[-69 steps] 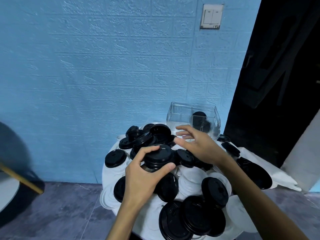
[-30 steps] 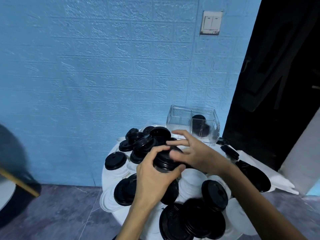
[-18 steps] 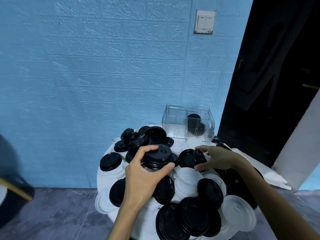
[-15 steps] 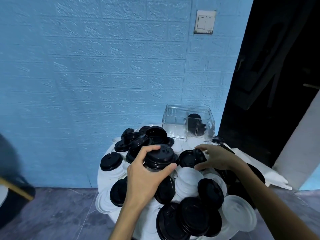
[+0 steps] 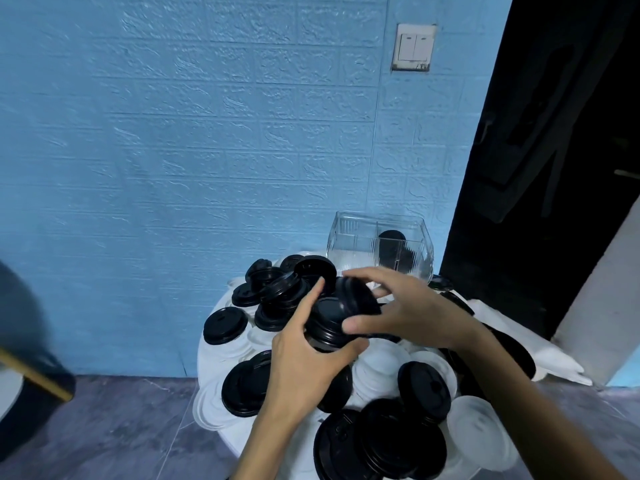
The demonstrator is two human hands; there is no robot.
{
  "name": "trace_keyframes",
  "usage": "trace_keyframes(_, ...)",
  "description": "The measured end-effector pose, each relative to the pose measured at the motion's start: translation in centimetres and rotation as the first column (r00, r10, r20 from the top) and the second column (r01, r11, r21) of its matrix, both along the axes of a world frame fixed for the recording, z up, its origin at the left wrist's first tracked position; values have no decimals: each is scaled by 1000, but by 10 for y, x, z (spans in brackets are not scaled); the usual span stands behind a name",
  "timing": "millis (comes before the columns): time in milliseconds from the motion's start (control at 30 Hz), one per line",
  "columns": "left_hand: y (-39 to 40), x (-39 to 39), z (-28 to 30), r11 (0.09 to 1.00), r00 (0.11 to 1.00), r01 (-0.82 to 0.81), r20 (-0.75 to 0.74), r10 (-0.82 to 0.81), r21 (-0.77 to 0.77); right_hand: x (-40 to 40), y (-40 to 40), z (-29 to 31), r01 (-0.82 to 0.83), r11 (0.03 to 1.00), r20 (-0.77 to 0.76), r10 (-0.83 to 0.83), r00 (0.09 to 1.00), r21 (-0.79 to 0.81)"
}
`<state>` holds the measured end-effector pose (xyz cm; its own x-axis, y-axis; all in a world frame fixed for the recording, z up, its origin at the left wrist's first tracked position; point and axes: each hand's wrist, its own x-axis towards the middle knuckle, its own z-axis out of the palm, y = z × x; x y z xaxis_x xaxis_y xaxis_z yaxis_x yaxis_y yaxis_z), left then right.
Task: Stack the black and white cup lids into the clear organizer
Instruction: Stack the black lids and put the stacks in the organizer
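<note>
Head view: left grip [image 5: 304, 368] curls round a black lid stack [image 5: 329, 327]; right grip [image 5: 408, 313] pinches the top lid [image 5: 356, 299].

No legible text, label, brand, number or sign is found. The black lids [image 5: 225, 325] carry moulded marks (too small and dark to be read). A faint dark mark is noted at the lower edge of the wall switch [image 5: 413, 47]; it cannot be deciphered.

Your stack of black lids [image 5: 329, 323] sits mid-table with another black lid [image 5: 360, 299] tilted on top. Loose black lids [image 5: 225, 325] and white lids [image 5: 381, 365] lie scattered around. The clear organizer [image 5: 353, 251] stands behind, black lids upright in its right compartment.
</note>
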<state>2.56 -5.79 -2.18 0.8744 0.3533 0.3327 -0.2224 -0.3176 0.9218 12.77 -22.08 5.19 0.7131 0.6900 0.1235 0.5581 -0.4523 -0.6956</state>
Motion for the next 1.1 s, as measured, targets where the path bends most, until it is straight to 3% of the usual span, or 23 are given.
trace_keyframes(167, -5, 1, 2, 998, 1000, 0, 7, -1, 56, -8, 22, -8, -22, 983, 168, 53, 984, -181)
trace_keyframes(300, -5, 0, 3, 999, 999, -8, 37, 7, 40, -12, 24, -3, 8, 993, 165, 11, 986, -115)
trace_keyframes(400, -5, 0, 3, 998, 998, -43, 43, 41, 49, -11, 25, -6, 21, 985, 182, 11, 983, -173)
trace_keyframes(467, -3, 0, 1, 998, 997, -62, 45, 60, 32, -5, 21, -7, 25, 992, 81, -15, 997, -124)
trace_keyframes(567, 3, -1, -1, 997, 997, -74, 34, 75, -8, 19, 1, -13, 202, 978, 74, -198, 977, -52)
trace_keyframes(633, 8, -3, -1, 996, 996, -85, 29, 85, -13, 38, -15, -24, 305, 939, 163, -280, 946, -157)
trace_keyframes(800, 10, -4, 0, 996, 996, -84, 19, 85, -22, 61, -27, -60, 352, 839, 184, -301, 936, -415)
trace_keyframes(1100, 8, -5, 1, 996, 997, -76, 30, 78, -37, 78, -15, -81, 501, 806, 312, -411, 857, -314)
